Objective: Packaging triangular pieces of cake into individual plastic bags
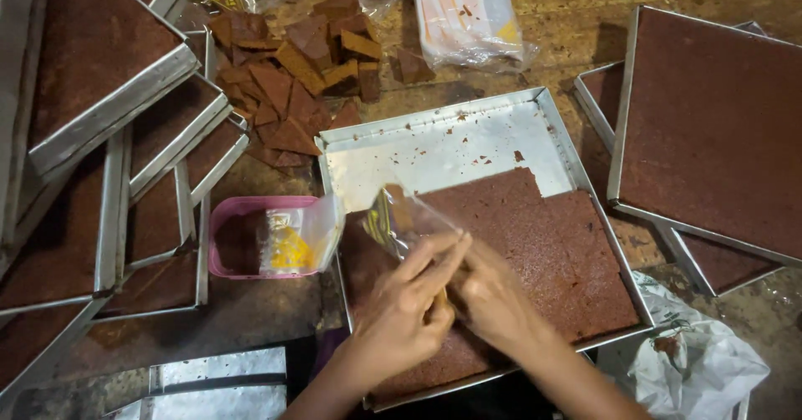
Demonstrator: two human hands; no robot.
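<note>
Leftmost, stacked metal trays of brown cake (100, 61), overlapping at angles. Next, pink plastic tub (242, 240) with wrappers inside, and behind it a heap of cut cake pieces (292, 78). Centre: large metal tray (434, 144), upper part bare, lower part filled with brown cake slab (551, 245). Over the slab, left hand (401, 316) and right hand (493, 299) together, fingers pinched on a clear plastic wrapper (401, 220). Far right, more cake trays (710, 128) and a crumpled white bag (702, 361).
</note>
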